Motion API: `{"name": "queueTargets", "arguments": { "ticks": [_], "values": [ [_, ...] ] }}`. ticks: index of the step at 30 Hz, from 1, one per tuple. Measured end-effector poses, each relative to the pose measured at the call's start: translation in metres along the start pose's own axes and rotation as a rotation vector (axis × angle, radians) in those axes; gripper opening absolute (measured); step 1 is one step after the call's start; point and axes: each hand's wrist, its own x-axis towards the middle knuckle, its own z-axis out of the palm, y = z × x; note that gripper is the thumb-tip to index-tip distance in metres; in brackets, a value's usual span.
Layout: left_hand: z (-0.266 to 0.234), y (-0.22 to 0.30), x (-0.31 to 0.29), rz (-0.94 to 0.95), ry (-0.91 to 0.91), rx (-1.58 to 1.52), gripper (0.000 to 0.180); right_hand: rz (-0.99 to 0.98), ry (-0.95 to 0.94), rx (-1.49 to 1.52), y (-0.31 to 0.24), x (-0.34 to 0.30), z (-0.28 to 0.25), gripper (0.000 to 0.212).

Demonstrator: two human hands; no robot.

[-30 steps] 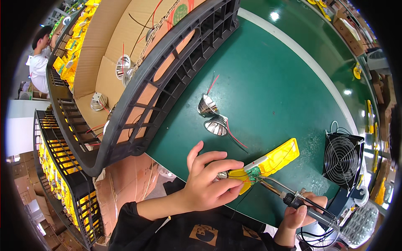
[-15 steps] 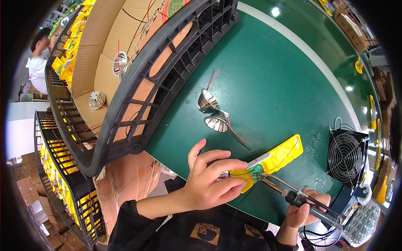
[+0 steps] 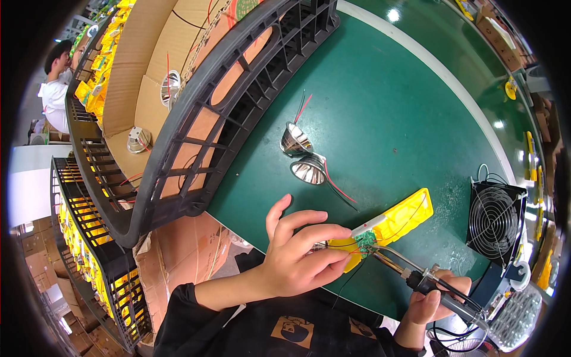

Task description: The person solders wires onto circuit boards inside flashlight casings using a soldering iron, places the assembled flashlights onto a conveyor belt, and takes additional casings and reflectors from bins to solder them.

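Observation:
My left hand (image 3: 300, 256) hovers over the near part of the green table, thumb and index finger pinching thin wires (image 3: 347, 245). These run to a small green circuit board (image 3: 366, 239) at a long yellow plastic housing (image 3: 407, 215). A shiny piece shows partly behind the pinching fingers, too covered to name. My right hand (image 3: 435, 297) is wrapped round a soldering iron (image 3: 420, 282) with a thin metal feed tube alongside. Its tip reaches the circuit board. Farther up the table lie two silver cone-shaped reflectors (image 3: 308, 171), touching, with red and black leads.
A black plastic crate (image 3: 156, 178) with a cardboard lining stands at the left, a few reflectors inside. A black fan (image 3: 495, 221) stands on the right. Behind the crate, other crates hold yellow housings (image 3: 98, 89). A person in white (image 3: 55, 98) is at the far left.
Hardly anything differs. The view has shifted slightly; both hands keep their grip, and the iron's tip stays at the circuit board.

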Motion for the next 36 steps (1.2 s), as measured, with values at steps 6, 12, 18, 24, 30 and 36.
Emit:
{"name": "queueTargets", "arguments": {
  "ticks": [6, 12, 18, 24, 30, 36],
  "values": [
    [0.0, 0.001, 0.001, -0.003, -0.004, 0.002, 0.016, -0.028, 0.01, -0.01, 0.0, 0.001, 0.002, 0.041],
    [0.001, 0.001, 0.001, -0.02, -0.001, -0.005, 0.015, 0.056, -0.058, 0.001, -0.003, 0.0, -0.007, 0.041],
    [0.001, 0.003, 0.003, -0.041, -0.002, -0.013, 0.015, 0.027, 0.037, 0.041, -0.005, 0.004, -0.006, 0.04],
    [-0.004, 0.007, 0.005, -0.066, -0.008, -0.043, 0.013, 0.126, -0.002, 0.001, -0.019, 0.014, -0.008, 0.036],
    [-0.008, 0.004, 0.011, -0.154, -0.032, -0.061, 0.011, 0.007, -0.07, -0.068, -0.014, 0.019, -0.003, 0.037],
    [-0.011, 0.006, 0.014, -0.175, -0.121, -0.033, 0.012, 0.033, -0.084, -0.079, -0.011, 0.021, 0.003, 0.036]
  ]
}}
